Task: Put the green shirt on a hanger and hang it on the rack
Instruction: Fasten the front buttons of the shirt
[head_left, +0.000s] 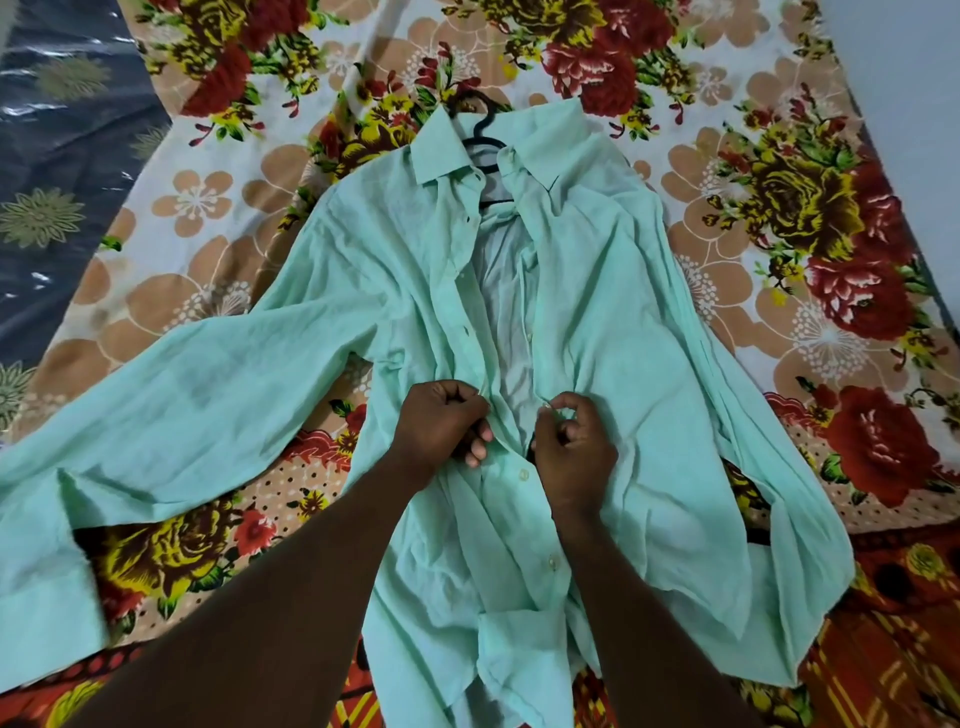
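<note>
Between the left hand (445, 422) and right hand (570, 441), the green shirt (597, 322) lies flat on the bed (218, 218), each hand pinching one placket edge, probably to button it so it stays on the black hanger (480, 132) beyond them.

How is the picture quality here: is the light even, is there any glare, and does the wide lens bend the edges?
In the head view, light falls soft and even on the pale green cotton shirt, with only faint shadows; glare streaks the shiny dark blue sheet at upper left; the flowered bedspread curves at the edges from lens distortion; both hands, left and right, look slightly soft.
</note>
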